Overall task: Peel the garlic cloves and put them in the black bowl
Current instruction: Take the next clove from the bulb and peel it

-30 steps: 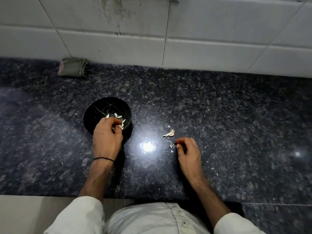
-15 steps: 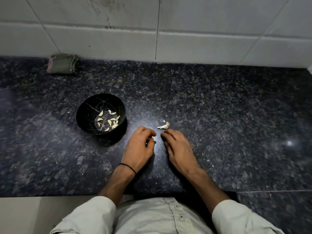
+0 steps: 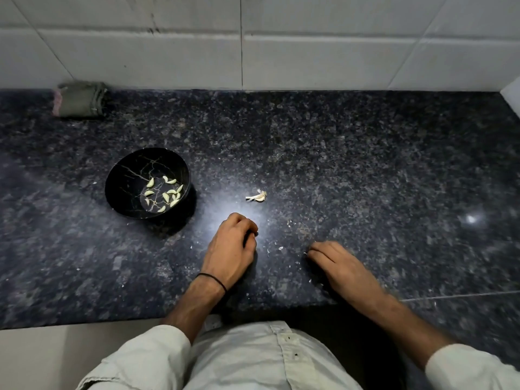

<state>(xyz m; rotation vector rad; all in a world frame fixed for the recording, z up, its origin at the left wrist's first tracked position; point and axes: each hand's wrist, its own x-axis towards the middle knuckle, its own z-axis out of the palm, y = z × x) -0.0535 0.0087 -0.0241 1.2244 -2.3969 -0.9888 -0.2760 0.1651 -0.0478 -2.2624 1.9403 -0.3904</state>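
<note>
A person's hands rest apart on the granite counter (image 3: 365, 164). The left hand (image 3: 230, 249) has its fingers curled under, and anything in them is hidden. The blurred right hand (image 3: 334, 263), at its 3 o'clock, lies flat. A garlic scrap (image 3: 256, 196) sits at 12 o'clock, the black bowl (image 3: 121, 178) of peeled cloves (image 3: 164, 194) at 10, and a folded cloth (image 3: 80, 99) lies beyond.

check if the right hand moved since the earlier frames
Yes. The right hand has pulled away from the garlic scrap, going right and back toward the person. Its fingertips were just below the scrap before.
</note>
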